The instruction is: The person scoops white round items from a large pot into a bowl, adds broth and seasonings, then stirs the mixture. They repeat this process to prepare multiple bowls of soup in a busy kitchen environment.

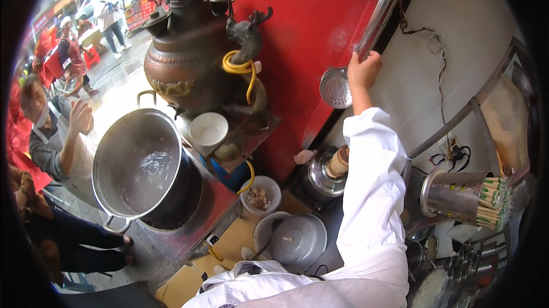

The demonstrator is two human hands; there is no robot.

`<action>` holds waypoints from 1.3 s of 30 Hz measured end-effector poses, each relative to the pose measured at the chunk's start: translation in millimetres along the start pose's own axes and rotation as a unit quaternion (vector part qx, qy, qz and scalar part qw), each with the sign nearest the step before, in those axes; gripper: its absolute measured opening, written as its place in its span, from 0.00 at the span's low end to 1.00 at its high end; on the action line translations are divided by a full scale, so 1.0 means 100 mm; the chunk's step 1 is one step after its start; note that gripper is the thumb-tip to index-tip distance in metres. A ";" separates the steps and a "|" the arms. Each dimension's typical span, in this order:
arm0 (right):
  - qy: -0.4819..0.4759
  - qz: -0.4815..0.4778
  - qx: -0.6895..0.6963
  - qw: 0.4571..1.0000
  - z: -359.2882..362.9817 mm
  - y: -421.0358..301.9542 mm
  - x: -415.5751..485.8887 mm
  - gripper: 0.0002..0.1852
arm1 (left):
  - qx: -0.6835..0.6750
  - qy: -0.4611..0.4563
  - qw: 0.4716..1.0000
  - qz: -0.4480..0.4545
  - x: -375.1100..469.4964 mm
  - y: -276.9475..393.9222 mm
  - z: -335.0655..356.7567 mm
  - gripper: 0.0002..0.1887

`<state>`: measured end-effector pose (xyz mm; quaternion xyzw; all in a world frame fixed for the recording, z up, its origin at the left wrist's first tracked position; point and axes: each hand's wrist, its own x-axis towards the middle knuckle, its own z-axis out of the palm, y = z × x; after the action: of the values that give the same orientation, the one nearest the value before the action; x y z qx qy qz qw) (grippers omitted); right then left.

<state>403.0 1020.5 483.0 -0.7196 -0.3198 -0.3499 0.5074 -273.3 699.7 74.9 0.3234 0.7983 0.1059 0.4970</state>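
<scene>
My right hand (363, 70) is raised against the red wall panel, its fingers at the lower part of a long metal handle (377, 18). Just left of the hand is the round perforated bowl of a metal strainer ladle (336, 88); whether the handle belongs to it is hard to tell. My left hand is out of view. In front of me and to the left stands a large two-handled metal pot (146, 166) with steaming liquid. Behind it is a big copper kettle (184, 63) with a dragon-shaped spout (245, 36) and a yellow cord. A white bowl (209, 129) sits beside the kettle.
A person in an apron (64, 136) stands beyond the pot, hands raised. Lower centre are a tub of scraps (260, 198) and a lidded metal pot (299, 241). At right, a metal canister (454, 194) holds wrapped chopsticks near a metal frame and wall cables.
</scene>
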 end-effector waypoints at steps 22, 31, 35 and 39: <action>-0.049 0.057 0.344 0.936 0.95 0.01 0.25 0.12 | 0.071 -0.032 0.997 -0.002 0.48 0.73 0.05 0.15; -0.129 0.141 0.368 0.910 0.73 -0.27 0.27 0.13 | 0.067 -0.020 0.997 -0.027 0.52 0.36 0.08 0.18; -0.035 -0.118 -0.015 0.992 0.41 -0.25 0.31 0.18 | 0.068 -0.020 0.996 -0.048 0.31 -0.50 0.12 0.19; 0.065 -0.179 -0.102 0.976 0.41 -0.10 0.54 0.32 | 0.078 -0.026 0.993 -0.084 0.19 -1.14 0.36 0.20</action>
<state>431.8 1067.9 523.4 -0.6748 -0.3721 -0.5116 0.3800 -294.7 618.6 -12.4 0.2961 0.8153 -0.0072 0.4975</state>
